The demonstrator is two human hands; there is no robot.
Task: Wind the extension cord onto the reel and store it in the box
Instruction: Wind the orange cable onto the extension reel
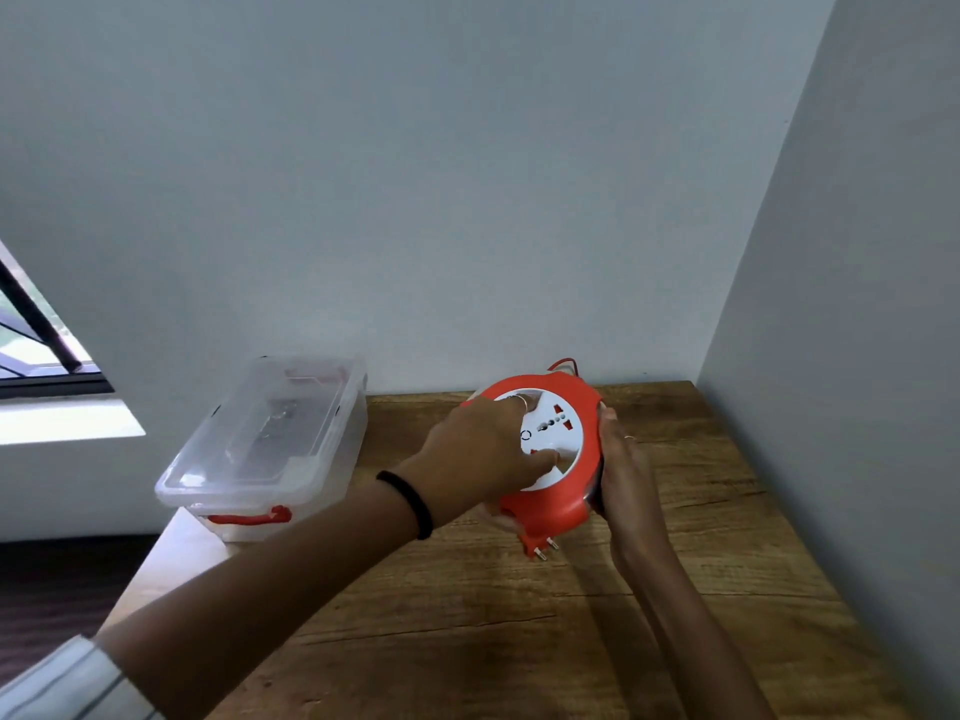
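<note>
An orange extension cord reel with a white socket face is held above the wooden table. My left hand lies over the white face, its thumb and fingers curled into it. My right hand grips the reel's right edge from beside and behind. A two-pin plug sticks out at the reel's lower edge. A short loop of red cord shows behind the top of the reel. A clear plastic box with its lid on and a red latch stands at the table's left edge.
Grey walls close the table at the back and the right. A window is at the far left. Dark floor shows left of the table.
</note>
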